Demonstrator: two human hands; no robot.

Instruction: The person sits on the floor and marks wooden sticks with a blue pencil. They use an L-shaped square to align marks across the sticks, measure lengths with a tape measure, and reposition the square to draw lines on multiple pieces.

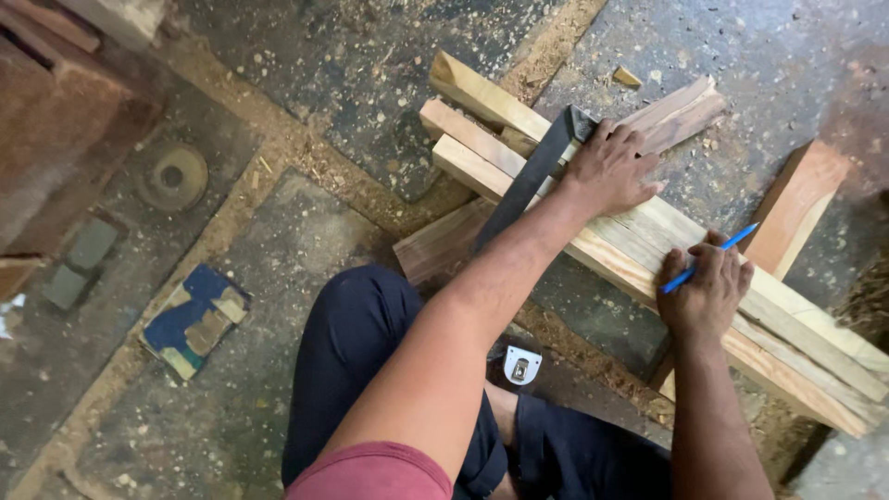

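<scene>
Marking out is under way on a bundle of pale wooden battens point(648, 250), which are laid side by side across darker offcuts on a sawdust-strewn workshop floor point(370, 56). The left hand point(611, 171) is spread flat, palm down and fingers splayed, pressing a dark try square point(523, 190) against the battens near their far end; the blade of the square is run back across the timber toward the seated person's knee point(361, 324). The right hand point(706, 287) is rested on the same battens a little further along, fingers curled and pinched around a blue pencil point(708, 256) whose tip is pointed away from the body, up over the timber. No pencil line can be made out on the wood (the surface under both hands is hidden), so the marking is judged to be at an early stage: the square is seated, the pencil is held ready, yet no line is seen ruled and no cut is seen made. The battens appear full length and uncut. A reddish board point(796, 199) is lying just beyond the right hand, a small metal tape measure point(521, 366) is left on the floor between the knees, and a round disc point(173, 176) is seen well apart to the left.
</scene>
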